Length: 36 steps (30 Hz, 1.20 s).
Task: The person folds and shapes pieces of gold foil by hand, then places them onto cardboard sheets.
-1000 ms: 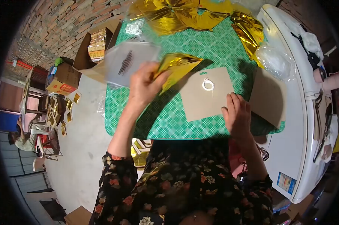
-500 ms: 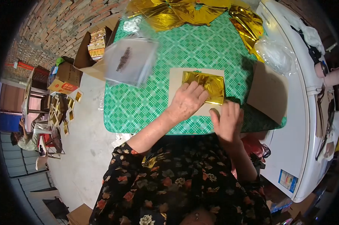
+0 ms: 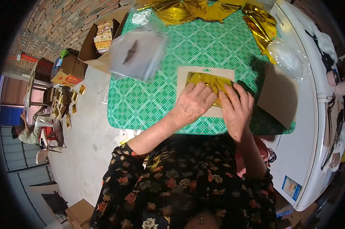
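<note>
A folded gold foil piece lies on a beige card, on the green checked tablecloth. On the foil's left and lower part rests my left hand, its fingers curled and close together at the foil. My right hand is at the foil's right edge, fingers apart, fingertips touching foil and card. What lies under the fingers is hidden. A small green mark shows near the card's top edge.
Clear plastic bags lie at the table's left, beside an open carton. Gold foil sheets lie at the far edge. Another beige card and a plastic bundle are at right, near a white refrigerator. A person sits far left.
My right hand has moved up from the card's lower right corner onto the foil's right edge, its fingers spreading. My left hand stays on the foil. The view has shifted slightly.
</note>
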Motion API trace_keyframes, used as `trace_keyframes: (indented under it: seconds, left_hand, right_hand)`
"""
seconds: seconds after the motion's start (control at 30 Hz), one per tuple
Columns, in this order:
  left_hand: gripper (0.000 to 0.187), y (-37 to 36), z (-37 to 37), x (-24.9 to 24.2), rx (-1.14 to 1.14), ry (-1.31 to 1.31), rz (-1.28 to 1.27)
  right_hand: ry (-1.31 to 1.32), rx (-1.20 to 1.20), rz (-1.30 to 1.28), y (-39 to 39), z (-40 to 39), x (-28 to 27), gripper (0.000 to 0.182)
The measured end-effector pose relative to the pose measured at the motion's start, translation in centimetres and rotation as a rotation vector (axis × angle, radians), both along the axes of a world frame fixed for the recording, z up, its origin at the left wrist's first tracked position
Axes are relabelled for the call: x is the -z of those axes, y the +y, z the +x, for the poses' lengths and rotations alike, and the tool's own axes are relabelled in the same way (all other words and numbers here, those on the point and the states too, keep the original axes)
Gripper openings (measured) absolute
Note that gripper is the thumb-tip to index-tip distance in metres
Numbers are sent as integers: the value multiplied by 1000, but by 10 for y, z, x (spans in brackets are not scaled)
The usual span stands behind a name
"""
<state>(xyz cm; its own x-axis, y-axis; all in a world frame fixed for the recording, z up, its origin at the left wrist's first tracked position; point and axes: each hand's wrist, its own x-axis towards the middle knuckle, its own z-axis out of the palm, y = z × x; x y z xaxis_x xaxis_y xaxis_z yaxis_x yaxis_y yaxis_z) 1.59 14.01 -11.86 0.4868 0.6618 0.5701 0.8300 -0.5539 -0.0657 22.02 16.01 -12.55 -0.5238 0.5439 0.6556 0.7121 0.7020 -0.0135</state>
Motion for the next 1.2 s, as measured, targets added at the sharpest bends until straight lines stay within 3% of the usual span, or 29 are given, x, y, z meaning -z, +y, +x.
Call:
trace_keyframes:
  seconds: [0.27, 0.37, 0.67, 0.8, 1.2]
  left_hand:
    - [25, -9, 2, 18, -60, -39, -85]
    - [33, -12, 1, 3, -30, -122, -272]
    - [53, -7, -1, -11, -42, -336, -226]
    - [62, 1, -4, 10, -166, -170, -354]
    - [73, -4, 7, 29, -264, -125, -397]
  right_hand:
    - [-62, -57, -75, 1, 2, 17, 23]
    - [-55, -77, -90, 3, 3, 20, 22]
    - [-57, -82, -87, 3, 1, 18, 24]
    - [-74, -94, -122, 3, 2, 13, 28]
    - [-163, -89, -244, -4, 10, 2, 40]
